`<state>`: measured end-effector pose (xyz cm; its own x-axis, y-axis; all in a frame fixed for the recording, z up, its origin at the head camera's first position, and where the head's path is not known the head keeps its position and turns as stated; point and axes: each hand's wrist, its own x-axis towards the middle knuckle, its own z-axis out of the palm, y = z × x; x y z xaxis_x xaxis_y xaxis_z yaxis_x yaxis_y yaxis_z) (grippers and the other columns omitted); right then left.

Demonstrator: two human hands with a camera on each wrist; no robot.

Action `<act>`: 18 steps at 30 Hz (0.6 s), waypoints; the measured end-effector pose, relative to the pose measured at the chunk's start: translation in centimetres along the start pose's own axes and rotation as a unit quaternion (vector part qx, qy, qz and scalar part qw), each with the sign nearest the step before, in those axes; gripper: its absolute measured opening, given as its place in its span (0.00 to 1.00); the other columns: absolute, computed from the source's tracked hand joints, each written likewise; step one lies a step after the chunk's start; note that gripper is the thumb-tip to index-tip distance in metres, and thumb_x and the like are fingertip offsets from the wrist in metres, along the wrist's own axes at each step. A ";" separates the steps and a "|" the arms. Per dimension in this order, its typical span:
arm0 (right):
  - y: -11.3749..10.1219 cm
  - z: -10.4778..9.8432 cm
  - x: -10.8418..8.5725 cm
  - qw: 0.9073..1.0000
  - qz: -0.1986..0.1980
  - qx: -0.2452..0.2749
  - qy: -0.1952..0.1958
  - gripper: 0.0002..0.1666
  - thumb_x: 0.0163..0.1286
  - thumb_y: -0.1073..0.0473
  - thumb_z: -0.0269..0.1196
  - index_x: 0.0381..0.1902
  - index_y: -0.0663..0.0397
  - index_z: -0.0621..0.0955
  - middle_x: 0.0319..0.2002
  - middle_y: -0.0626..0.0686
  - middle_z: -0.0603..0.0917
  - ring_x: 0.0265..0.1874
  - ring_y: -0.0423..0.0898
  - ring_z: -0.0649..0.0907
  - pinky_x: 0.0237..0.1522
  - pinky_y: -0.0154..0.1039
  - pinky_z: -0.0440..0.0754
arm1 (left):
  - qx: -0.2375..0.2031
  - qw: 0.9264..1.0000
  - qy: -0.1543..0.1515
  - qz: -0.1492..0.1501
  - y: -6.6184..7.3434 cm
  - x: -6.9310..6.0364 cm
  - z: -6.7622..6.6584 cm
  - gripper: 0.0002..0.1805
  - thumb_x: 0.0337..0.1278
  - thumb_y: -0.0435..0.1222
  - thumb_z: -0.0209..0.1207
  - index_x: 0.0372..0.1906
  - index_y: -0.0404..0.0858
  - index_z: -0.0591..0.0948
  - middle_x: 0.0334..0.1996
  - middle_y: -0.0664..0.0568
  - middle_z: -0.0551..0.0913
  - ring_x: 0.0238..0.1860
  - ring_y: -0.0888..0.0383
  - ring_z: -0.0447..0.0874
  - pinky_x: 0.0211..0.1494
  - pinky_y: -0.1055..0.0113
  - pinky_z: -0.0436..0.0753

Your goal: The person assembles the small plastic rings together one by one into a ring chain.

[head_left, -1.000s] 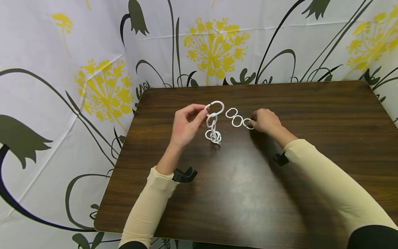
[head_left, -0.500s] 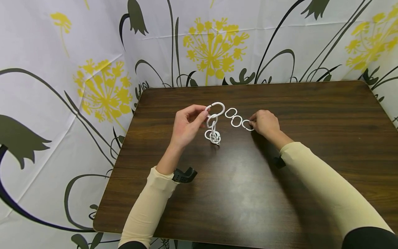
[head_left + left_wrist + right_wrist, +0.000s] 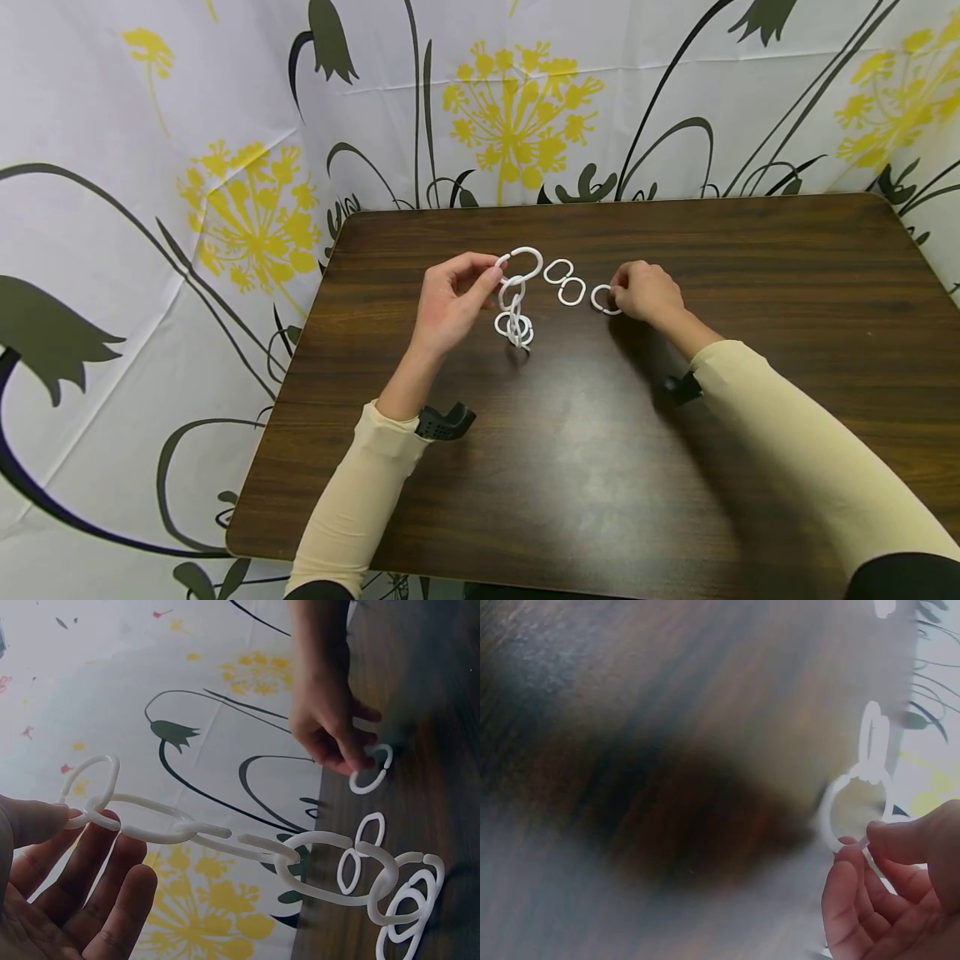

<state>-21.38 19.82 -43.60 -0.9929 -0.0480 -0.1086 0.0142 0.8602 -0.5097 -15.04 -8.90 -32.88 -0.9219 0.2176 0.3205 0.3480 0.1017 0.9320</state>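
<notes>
My left hand pinches the top link of a white plastic link chain between thumb and fingertips. The chain hangs down, and its lower links lie bunched on the table, as the left wrist view shows. To the right, my right hand pinches a single white C-shaped link by its edge. In the left wrist view, this link has a small gap in its ring. Between the hands, two white links lie close together on the table; whether they are joined I cannot tell.
Everything rests on a dark wood-grain table. Behind its far edge hangs a white curtain with yellow and grey-green flower prints. A black wrist camera sits at the left cuff.
My right hand has drawn its link slightly right, away from the two loose links, so a gap now shows. The left hand and chain stay almost still.
</notes>
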 end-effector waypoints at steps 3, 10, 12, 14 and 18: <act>-0.2 -0.8 -0.3 0.999 -0.004 0.031 0.016 0.08 0.66 0.59 0.59 0.36 0.57 0.83 0.33 0.55 0.82 0.34 0.55 0.78 0.33 0.51 0.75 | 0.002 1.000 -0.001 0.000 0.0 0.0 -0.1 0.09 0.63 0.24 0.59 0.42 0.20 0.81 0.33 0.27 0.81 0.30 0.45 0.82 0.28 0.62 0.85; -1.5 -3.0 -0.9 0.990 -0.052 0.125 0.034 0.11 0.69 0.63 0.58 0.45 0.63 0.83 0.35 0.60 0.85 0.32 0.53 0.81 0.32 0.38 0.76 | 0.008 1.000 -0.001 0.004 0.1 0.0 -0.1 0.08 0.63 0.25 0.59 0.42 0.20 0.82 0.30 0.35 0.83 0.28 0.64 0.81 0.29 0.55 0.85; -2.1 -3.6 -1.2 0.984 -0.064 0.165 0.028 0.12 0.71 0.63 0.58 0.47 0.64 0.82 0.34 0.63 0.85 0.29 0.53 0.82 0.28 0.34 0.78 | 0.011 1.000 -0.001 0.002 0.1 0.0 -0.1 0.08 0.63 0.25 0.59 0.41 0.21 0.82 0.30 0.38 0.83 0.28 0.64 0.81 0.29 0.54 0.85; -2.9 -4.2 -1.5 0.974 -0.082 0.210 0.026 0.11 0.71 0.64 0.59 0.47 0.66 0.82 0.32 0.64 0.84 0.25 0.53 0.82 0.23 0.32 0.79 | 0.013 1.000 -0.001 0.000 0.0 0.0 -0.1 0.08 0.63 0.25 0.59 0.41 0.21 0.82 0.30 0.37 0.83 0.28 0.64 0.81 0.29 0.54 0.85; -4.9 -5.3 -2.4 0.950 -0.125 0.283 0.037 0.11 0.71 0.64 0.61 0.45 0.68 0.82 0.27 0.61 0.83 0.23 0.52 0.83 0.22 0.33 0.83 | 0.011 1.000 -0.002 0.000 -1.6 0.3 -0.2 0.09 0.63 0.26 0.59 0.42 0.22 0.82 0.32 0.32 0.83 0.29 0.60 0.82 0.28 0.58 0.85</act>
<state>-19.71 18.41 -36.32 -0.9787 -0.1616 0.1263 -0.1835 0.4150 -0.8911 -15.95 -9.18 -34.24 -0.9214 0.2210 0.3197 0.3514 0.1223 0.9282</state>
